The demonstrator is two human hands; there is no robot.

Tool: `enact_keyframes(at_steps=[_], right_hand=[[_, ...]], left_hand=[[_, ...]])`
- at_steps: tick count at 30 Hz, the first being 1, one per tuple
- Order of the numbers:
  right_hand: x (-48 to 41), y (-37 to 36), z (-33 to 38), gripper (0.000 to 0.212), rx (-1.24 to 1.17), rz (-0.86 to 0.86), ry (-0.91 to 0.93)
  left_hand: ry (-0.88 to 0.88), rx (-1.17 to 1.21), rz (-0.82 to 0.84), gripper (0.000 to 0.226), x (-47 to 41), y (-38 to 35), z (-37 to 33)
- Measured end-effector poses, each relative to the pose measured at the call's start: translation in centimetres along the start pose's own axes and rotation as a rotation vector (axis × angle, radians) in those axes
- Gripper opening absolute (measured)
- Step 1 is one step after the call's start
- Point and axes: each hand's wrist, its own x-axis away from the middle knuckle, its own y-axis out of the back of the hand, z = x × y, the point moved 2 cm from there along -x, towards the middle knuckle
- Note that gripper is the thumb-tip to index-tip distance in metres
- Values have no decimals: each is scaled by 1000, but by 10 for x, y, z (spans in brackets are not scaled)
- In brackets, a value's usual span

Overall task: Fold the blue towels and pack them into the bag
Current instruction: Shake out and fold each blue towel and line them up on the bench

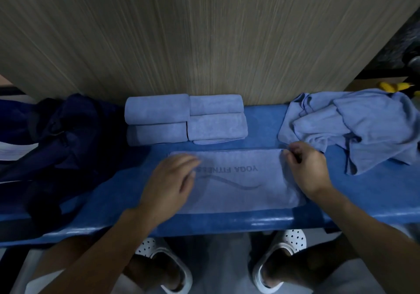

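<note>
Blue surface (354,193) carries the towel (238,187): left grip (172,180) flat on it, right grip (304,168) pinching its far-right corner; a slipped pinch could skew the fold.

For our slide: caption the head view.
Left hand presses a printed blue towel; right hand pinches its edge, four folded towels behind.

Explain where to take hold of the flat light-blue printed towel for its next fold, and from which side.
Grip the flat light-blue printed towel at its right short edge, coming from the right. It lies flat as a long rectangle, so that free end should lift and carry over leftward. The right hand pinches its far right corner; the left hand rests flat on the left end.
</note>
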Motion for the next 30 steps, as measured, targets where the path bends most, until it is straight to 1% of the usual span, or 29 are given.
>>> enact_keyframes(at_steps=[1, 2, 4, 6, 8, 10, 13, 15, 16, 18, 20, 22, 24, 27, 30], right_hand=[[3, 1, 2, 13, 10, -12, -4], [6, 2, 2, 19, 54, -34, 18], [13, 3, 9, 31, 258, -50, 170], [22, -3, 20, 47, 409, 27, 368], [33, -16, 30, 58, 463, 155, 478], [44, -30, 32, 65, 522, 244, 519], [52, -37, 23, 71, 602, 320, 484], [50, -35, 20, 69, 606, 305, 495], [47, -33, 21, 66, 591, 284, 494], [35, -27, 24, 56, 535, 198, 451], [21, -22, 23, 48, 489, 139, 398], [8, -20, 21, 39, 451, 132, 368], [-2, -20, 20, 27, 424, 142, 337], [-12, -19, 20, 16, 387, 187, 296], [-16, -17, 20, 6, 355, 203, 312]], left_hand=[[-79, -45, 74, 40, 1, -6, -7], [-119, -88, 134, 44, 0, -11, -12], [-109, -160, 239, 51, -1, -18, -14], [-72, -197, 322, 59, 0, -24, -11], [-44, -224, 363, 63, 1, -28, -8], [-28, -232, 360, 63, 1, -29, -8], [-10, -250, 376, 64, 2, -30, -10], [-1, -231, 363, 65, 0, -29, -11], [15, -200, 323, 64, -3, -28, -11], [49, -156, 185, 58, -12, -23, -7], [66, -220, 90, 52, -22, -18, 5], [76, -308, 89, 49, -30, -13, 18], [86, -328, 110, 44, -35, -11, 26], [95, -266, 110, 30, -38, -8, 33], [99, -169, 87, 13, -40, -5, 36]])
